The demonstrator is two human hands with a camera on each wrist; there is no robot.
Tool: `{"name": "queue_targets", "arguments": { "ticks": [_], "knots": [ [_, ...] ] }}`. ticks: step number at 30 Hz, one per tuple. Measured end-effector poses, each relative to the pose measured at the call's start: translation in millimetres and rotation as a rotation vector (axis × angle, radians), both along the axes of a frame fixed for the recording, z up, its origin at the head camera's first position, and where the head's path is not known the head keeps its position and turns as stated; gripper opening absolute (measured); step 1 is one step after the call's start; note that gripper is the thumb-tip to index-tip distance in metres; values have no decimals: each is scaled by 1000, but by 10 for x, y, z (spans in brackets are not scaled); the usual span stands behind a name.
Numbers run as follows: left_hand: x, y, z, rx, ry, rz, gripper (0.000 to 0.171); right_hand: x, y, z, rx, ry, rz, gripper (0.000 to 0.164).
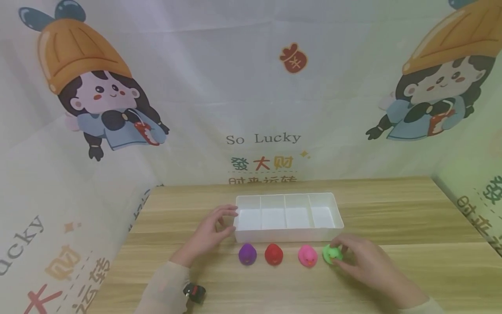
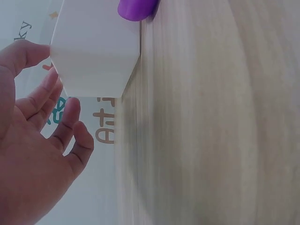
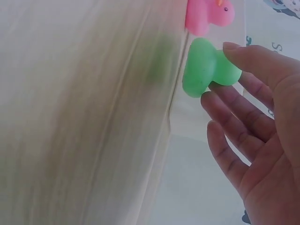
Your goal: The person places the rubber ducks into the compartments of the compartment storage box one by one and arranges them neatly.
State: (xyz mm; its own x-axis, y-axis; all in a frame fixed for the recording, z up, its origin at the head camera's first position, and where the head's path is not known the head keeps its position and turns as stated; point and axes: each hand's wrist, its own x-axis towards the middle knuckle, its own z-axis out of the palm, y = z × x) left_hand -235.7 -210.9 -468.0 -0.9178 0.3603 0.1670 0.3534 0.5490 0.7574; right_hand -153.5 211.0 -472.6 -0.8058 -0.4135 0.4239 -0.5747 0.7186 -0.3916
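A white four-part box [image 1: 289,235] stands on the table, and a row of small rubber ducks lies along its front. From the left come a purple duck [image 1: 247,254], a red duck [image 1: 273,254], a pink duck [image 1: 307,256] and a green duck [image 1: 331,254]. My right hand [image 1: 366,264] pinches the green duck's head between thumb and fingers, as the right wrist view shows. At the box's left end, my left hand [image 1: 209,231] has its thumb and fingertips touching the edge, with the fingers loosely bent. The box's compartments hold nothing.
The wood-grain table [image 1: 188,198] meets a printed cloth backdrop [image 1: 196,109] behind and at both sides. A black band-like object [image 1: 195,292] sits at the left sleeve.
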Motion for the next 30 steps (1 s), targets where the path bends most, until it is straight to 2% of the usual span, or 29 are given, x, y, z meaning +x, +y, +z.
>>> {"name": "queue_targets", "arguments": {
  "ticks": [4,11,18,30],
  "knots": [
    [-1,19,-12,9,-12,-3,38,21,13,17,-25,38,3,34],
    [23,29,22,8,-41,1,38,14,-26,117,-40,23,7,32],
    [10,21,18,7,-36,-3,38,-29,-62,181,-43,91,71,33],
    [0,12,22,2,-34,-4,37,-69,-169,303,-37,85,61,32]
  ]
}}
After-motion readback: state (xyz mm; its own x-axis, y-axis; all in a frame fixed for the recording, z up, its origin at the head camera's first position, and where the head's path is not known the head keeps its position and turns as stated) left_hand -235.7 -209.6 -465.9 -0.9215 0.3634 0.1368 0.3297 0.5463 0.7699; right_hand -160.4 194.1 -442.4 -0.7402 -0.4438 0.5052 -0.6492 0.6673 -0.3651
